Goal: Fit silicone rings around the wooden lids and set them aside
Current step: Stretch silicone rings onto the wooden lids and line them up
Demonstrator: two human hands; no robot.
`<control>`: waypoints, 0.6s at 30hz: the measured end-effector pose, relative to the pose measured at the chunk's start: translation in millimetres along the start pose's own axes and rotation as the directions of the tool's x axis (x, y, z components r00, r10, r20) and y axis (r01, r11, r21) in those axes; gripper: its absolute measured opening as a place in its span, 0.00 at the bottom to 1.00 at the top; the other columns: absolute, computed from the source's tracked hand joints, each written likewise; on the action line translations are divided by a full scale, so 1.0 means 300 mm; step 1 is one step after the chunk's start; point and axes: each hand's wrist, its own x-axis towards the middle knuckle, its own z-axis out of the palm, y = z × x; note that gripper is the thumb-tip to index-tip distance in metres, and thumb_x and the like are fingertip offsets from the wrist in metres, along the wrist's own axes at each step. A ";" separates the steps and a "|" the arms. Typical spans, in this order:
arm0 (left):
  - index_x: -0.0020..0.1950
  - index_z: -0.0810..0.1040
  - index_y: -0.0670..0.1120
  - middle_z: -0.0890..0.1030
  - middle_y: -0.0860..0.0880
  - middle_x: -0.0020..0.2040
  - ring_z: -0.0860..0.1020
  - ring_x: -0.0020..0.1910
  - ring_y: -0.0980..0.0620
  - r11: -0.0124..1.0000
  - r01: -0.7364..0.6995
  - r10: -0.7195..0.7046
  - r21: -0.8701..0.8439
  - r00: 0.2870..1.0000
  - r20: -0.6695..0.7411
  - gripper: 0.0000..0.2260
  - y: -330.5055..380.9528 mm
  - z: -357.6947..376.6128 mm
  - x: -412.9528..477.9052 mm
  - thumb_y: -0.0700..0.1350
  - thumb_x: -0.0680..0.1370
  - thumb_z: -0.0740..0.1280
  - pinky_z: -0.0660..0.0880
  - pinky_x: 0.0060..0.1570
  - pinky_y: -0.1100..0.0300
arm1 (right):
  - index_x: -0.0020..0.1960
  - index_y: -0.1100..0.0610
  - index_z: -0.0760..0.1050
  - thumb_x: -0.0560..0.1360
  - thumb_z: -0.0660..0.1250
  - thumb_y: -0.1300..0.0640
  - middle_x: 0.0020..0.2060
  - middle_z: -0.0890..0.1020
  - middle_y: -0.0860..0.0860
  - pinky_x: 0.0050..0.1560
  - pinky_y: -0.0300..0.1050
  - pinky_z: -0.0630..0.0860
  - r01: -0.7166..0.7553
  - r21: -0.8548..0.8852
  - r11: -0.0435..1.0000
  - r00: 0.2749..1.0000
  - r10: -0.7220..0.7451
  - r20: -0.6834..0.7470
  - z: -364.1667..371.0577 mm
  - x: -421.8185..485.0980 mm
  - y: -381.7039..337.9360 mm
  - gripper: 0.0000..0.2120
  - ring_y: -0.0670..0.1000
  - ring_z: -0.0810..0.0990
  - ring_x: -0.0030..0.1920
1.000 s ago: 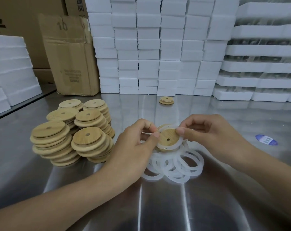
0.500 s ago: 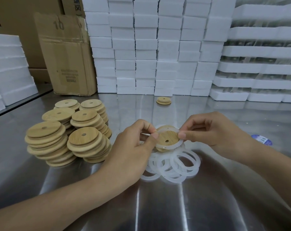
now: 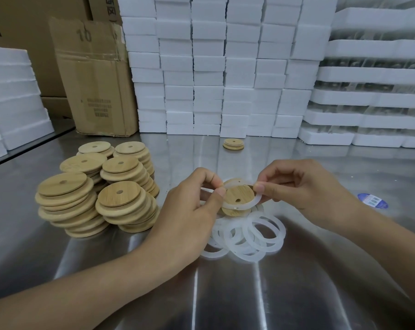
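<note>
A round wooden lid (image 3: 239, 196) with a small hole is held tilted above the table, between both hands. A translucent silicone ring (image 3: 252, 203) sits partly around its rim. My left hand (image 3: 192, 210) pinches the lid and ring at the left edge. My right hand (image 3: 299, 189) pinches the ring at the upper right. Beneath them lies a pile of loose silicone rings (image 3: 251, 236). Several stacks of bare wooden lids (image 3: 99, 189) stand to the left. One lid (image 3: 233, 144) lies alone farther back.
The steel table (image 3: 225, 294) is reflective. White foam blocks (image 3: 225, 67) are stacked along the back and at the far left. A cardboard box (image 3: 92, 77) stands at the back left. A blue oval label (image 3: 373, 200) lies at the right.
Both hands still hold the lid and ring in much the same place. The lid has tilted a little and the ring has shifted around its rim.
</note>
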 end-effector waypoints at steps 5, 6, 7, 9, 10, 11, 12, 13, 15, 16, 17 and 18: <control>0.50 0.78 0.55 0.84 0.54 0.42 0.74 0.30 0.57 1.000 -0.009 0.008 -0.025 1.000 -0.005 0.05 0.004 -0.004 -0.006 0.47 0.85 0.67 0.69 0.31 0.64 | 0.46 0.58 0.84 0.74 0.76 0.54 0.41 0.89 0.54 0.43 0.33 0.78 0.025 -0.033 0.999 1.000 -0.025 -0.015 0.008 -0.004 0.002 0.07 0.52 0.88 0.41; 0.50 0.78 0.55 0.83 0.54 0.40 0.72 0.28 0.58 1.000 -0.012 0.011 -0.026 1.000 -0.005 0.05 0.003 -0.006 -0.006 0.47 0.85 0.67 0.68 0.29 0.65 | 0.46 0.58 0.84 0.74 0.76 0.54 0.41 0.88 0.54 0.43 0.33 0.78 0.029 -0.035 0.999 0.999 -0.029 -0.015 0.009 -0.004 0.003 0.07 0.52 0.88 0.41; 0.50 0.78 0.54 0.82 0.55 0.38 0.71 0.27 0.59 1.000 -0.013 0.013 -0.027 1.000 -0.003 0.05 0.003 -0.007 -0.007 0.47 0.85 0.67 0.67 0.28 0.66 | 0.46 0.58 0.84 0.74 0.76 0.54 0.41 0.88 0.54 0.43 0.33 0.78 0.031 -0.038 0.999 0.999 -0.031 -0.015 0.009 -0.004 0.003 0.07 0.52 0.88 0.41; 0.50 0.78 0.54 0.82 0.56 0.37 0.71 0.26 0.60 1.000 -0.010 0.010 -0.024 1.000 0.000 0.05 0.005 -0.008 -0.008 0.46 0.86 0.67 0.66 0.27 0.68 | 0.46 0.58 0.85 0.75 0.76 0.54 0.41 0.88 0.54 0.44 0.34 0.79 0.028 -0.042 0.999 1.000 -0.029 -0.010 0.008 -0.003 0.005 0.07 0.53 0.88 0.41; 0.50 0.78 0.54 0.82 0.56 0.38 0.72 0.27 0.60 1.000 -0.007 0.007 -0.018 1.000 0.003 0.06 0.007 -0.008 -0.008 0.46 0.86 0.67 0.67 0.28 0.68 | 0.46 0.58 0.85 0.74 0.76 0.54 0.41 0.88 0.54 0.44 0.34 0.79 0.024 -0.044 0.999 1.000 -0.024 -0.005 0.007 -0.002 0.006 0.07 0.53 0.89 0.42; 0.49 0.78 0.54 0.83 0.56 0.39 0.75 0.28 0.61 1.000 -0.005 0.005 -0.011 1.000 0.005 0.06 0.008 -0.007 -0.009 0.46 0.86 0.67 0.68 0.30 0.69 | 0.46 0.58 0.85 0.74 0.76 0.53 0.41 0.88 0.54 0.44 0.34 0.79 0.017 -0.043 0.999 1.000 -0.017 0.002 0.005 -0.003 0.005 0.08 0.53 0.89 0.42; 0.49 0.78 0.55 0.84 0.56 0.40 0.77 0.31 0.61 1.000 -0.002 0.002 -0.005 1.000 0.008 0.06 0.009 -0.007 -0.008 0.46 0.86 0.67 0.70 0.32 0.69 | 0.46 0.59 0.85 0.73 0.76 0.53 0.41 0.88 0.55 0.44 0.33 0.79 0.010 -0.037 0.999 1.000 -0.009 0.010 0.003 -0.003 0.005 0.09 0.52 0.88 0.42; 0.49 0.78 0.55 0.84 0.55 0.41 0.78 0.32 0.61 1.000 0.001 -0.001 -0.001 1.000 0.010 0.07 0.011 -0.007 -0.008 0.46 0.86 0.67 0.70 0.33 0.69 | 0.46 0.60 0.85 0.73 0.76 0.53 0.40 0.88 0.56 0.44 0.33 0.78 0.002 -0.029 1.000 1.000 -0.002 0.019 0.002 -0.003 0.005 0.09 0.51 0.88 0.42; 0.48 0.78 0.55 0.85 0.55 0.43 0.80 0.34 0.61 1.000 0.001 -0.001 0.015 1.000 0.013 0.07 0.010 -0.007 -0.009 0.46 0.86 0.67 0.71 0.34 0.70 | 0.45 0.61 0.85 0.72 0.76 0.54 0.39 0.88 0.57 0.44 0.32 0.78 -0.009 -0.019 1.000 0.999 0.009 0.036 -0.003 -0.002 0.005 0.09 0.49 0.87 0.41; 0.49 0.78 0.55 0.85 0.55 0.44 0.80 0.35 0.60 1.000 -0.003 0.003 0.022 1.000 0.017 0.07 0.009 -0.007 -0.009 0.46 0.86 0.67 0.72 0.34 0.70 | 0.45 0.61 0.85 0.72 0.76 0.55 0.39 0.88 0.57 0.44 0.32 0.78 -0.012 -0.018 1.000 0.999 0.013 0.039 -0.005 -0.002 0.005 0.08 0.49 0.87 0.40; 0.48 0.78 0.55 0.84 0.56 0.43 0.80 0.34 0.61 1.000 -0.008 0.008 0.023 1.000 0.021 0.07 0.008 -0.007 -0.010 0.47 0.86 0.67 0.71 0.34 0.70 | 0.45 0.61 0.85 0.72 0.76 0.56 0.39 0.88 0.57 0.44 0.32 0.78 -0.014 -0.019 1.000 0.999 0.015 0.038 -0.006 -0.002 0.005 0.08 0.48 0.87 0.40; 0.49 0.78 0.55 0.84 0.57 0.43 0.79 0.33 0.61 1.000 -0.016 0.015 0.021 1.000 0.024 0.07 0.007 -0.008 -0.010 0.47 0.86 0.67 0.71 0.33 0.70 | 0.45 0.62 0.86 0.72 0.76 0.56 0.38 0.88 0.57 0.44 0.31 0.78 -0.015 -0.019 1.000 0.999 0.016 0.034 -0.006 -0.003 0.006 0.08 0.47 0.87 0.39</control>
